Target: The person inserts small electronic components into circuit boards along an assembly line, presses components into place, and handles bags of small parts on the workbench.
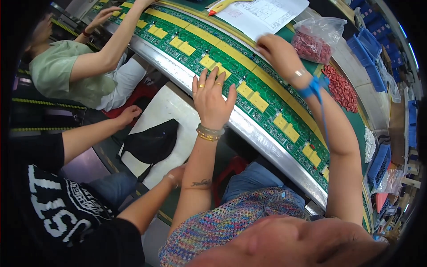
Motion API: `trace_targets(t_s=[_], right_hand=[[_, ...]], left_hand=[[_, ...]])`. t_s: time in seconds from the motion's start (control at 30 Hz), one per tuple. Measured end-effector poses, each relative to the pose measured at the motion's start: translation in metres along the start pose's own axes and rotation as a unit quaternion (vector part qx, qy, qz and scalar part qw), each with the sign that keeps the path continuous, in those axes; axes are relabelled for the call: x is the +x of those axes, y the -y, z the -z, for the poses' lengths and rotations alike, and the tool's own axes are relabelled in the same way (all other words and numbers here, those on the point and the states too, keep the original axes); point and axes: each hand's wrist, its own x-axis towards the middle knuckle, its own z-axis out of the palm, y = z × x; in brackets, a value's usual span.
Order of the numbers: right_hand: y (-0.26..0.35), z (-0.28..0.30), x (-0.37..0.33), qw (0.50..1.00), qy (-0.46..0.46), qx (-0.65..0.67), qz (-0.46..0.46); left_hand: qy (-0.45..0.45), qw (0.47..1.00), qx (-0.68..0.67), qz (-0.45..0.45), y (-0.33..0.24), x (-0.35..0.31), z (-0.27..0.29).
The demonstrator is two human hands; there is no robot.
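A long row of green circuit boards (269, 83), with yellow blocks (252, 96) on them, runs diagonally along the line. My left hand (212, 100) rests over the boards' near edge, fingers spread, its fingertips by a pair of yellow blocks. Beyond the boards is my right hand (279, 55), its fingers curled and pinched together near a white printed sheet (271, 15). Whatever it may hold is too small or hidden to make out. A blue wrist strap (313, 88) with a cord circles that wrist. Close by are a clear bag of small red parts (312, 43) and a loose red heap (340, 86).
A yellow-and-red tool (224, 6) lies on the sheet. Blue bins (362, 51) and white parts (369, 144) stand at the right. One co-worker in light green (71, 73) reaches over the boards; another in black (66, 209) sits by a pale surface (155, 104) holding a black cloth item (151, 143).
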Motion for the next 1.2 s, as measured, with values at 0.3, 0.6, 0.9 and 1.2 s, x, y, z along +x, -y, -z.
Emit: trace_targets(t_s=[0.3, 0.6, 0.9, 1.2], right_hand=[[-0.012, -0.081, 0.097, 0.998, 0.023, -0.059, -0.018], [-0.010, -0.088, 0.109, 0.989, 0.056, -0.134, -0.021], [-0.030, -0.094, 0.115, 0.986, 0.076, -0.149, 0.004], [-0.026, -0.098, 0.115, 0.986, 0.072, -0.153, 0.003]], left_hand=[[-0.003, 1.000, -0.022, -0.001, -0.002, 0.002, 0.001], [0.001, 1.000, -0.022, 0.000, 0.001, 0.000, 0.000], [0.000, 1.000, -0.025, -0.001, -0.001, 0.002, -0.001], [-0.007, 1.000, -0.022, -0.001, 0.001, 0.000, -0.002]])
